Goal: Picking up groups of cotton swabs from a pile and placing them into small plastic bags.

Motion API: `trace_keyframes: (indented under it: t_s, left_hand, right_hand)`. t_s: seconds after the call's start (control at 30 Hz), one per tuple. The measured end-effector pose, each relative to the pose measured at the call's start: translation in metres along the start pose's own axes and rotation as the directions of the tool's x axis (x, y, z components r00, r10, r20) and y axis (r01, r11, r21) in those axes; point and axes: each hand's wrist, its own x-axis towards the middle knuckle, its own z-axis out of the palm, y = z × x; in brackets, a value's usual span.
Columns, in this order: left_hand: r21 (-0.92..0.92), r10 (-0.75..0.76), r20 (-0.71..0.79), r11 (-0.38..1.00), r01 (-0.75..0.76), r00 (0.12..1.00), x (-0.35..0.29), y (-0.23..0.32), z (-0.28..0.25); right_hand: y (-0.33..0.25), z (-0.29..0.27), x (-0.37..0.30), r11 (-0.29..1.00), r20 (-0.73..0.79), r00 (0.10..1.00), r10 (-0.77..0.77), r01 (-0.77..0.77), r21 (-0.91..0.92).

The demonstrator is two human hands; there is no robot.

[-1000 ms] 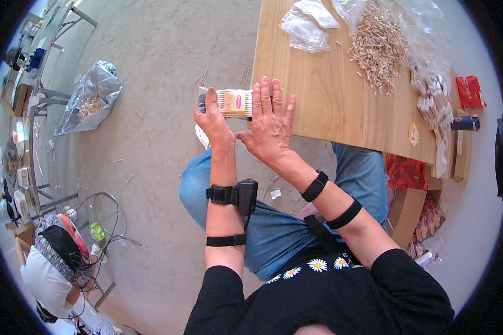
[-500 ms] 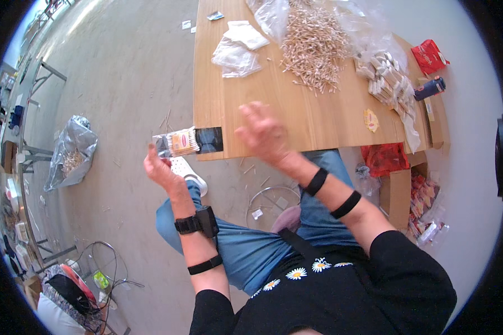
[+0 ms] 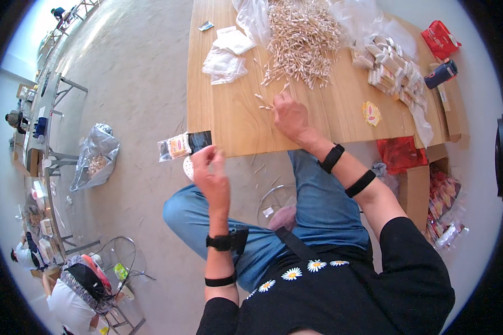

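My right hand (image 3: 292, 118) is closed over the wooden table, its fingertips down on a few loose cotton swabs (image 3: 265, 106) that poke out beside them. Just beyond it lies a big heap of cotton swabs (image 3: 304, 42). My left hand (image 3: 210, 176) hovers by the table's near left corner, its fingers bent and smeared by motion. Close to that hand, a clear packet of cotton swabs (image 3: 179, 146) with a yellow and red label juts out past the table's left edge, next to a black patch (image 3: 200, 140) on the corner.
Empty clear bags (image 3: 224, 66) lie at the table's left, yellow label cards (image 3: 371, 113) at the right. Filled packets (image 3: 391, 70) are piled farther right, near a dark blue bottle (image 3: 441, 73) and a red bag (image 3: 440, 40). A plastic sack (image 3: 96, 159) stands on the floor.
My left hand has come away from the packet and moved right, toward the table edge. My right hand has moved right and farther out, down to the loose swabs. The whole view has shifted slightly.
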Motion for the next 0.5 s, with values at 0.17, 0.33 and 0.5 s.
trace_keyframes:
  t_s: [0.17, 0.33, 0.5]
  left_hand:
    - [0.172, 0.251, 0.354, 0.929, -0.327, 0.901, -0.009, 0.014, 0.057]
    - [0.325, 0.361, 0.517, 0.756, -0.569, 0.776, 0.000, 0.019, 0.104]
    - [0.461, 0.376, 0.529, 0.625, -0.630, 0.760, 0.005, 0.005, 0.119]
  right_hand:
    - [0.021, -0.004, 0.000, 0.967, -0.132, 0.990, -0.052, 0.083, 0.242]
    - [0.030, -0.027, -0.002, 0.979, -0.065, 0.997, 0.044, -0.030, 0.204]
    - [0.019, -0.020, -0.008, 0.980, -0.040, 0.998, -0.043, 0.050, 0.195]
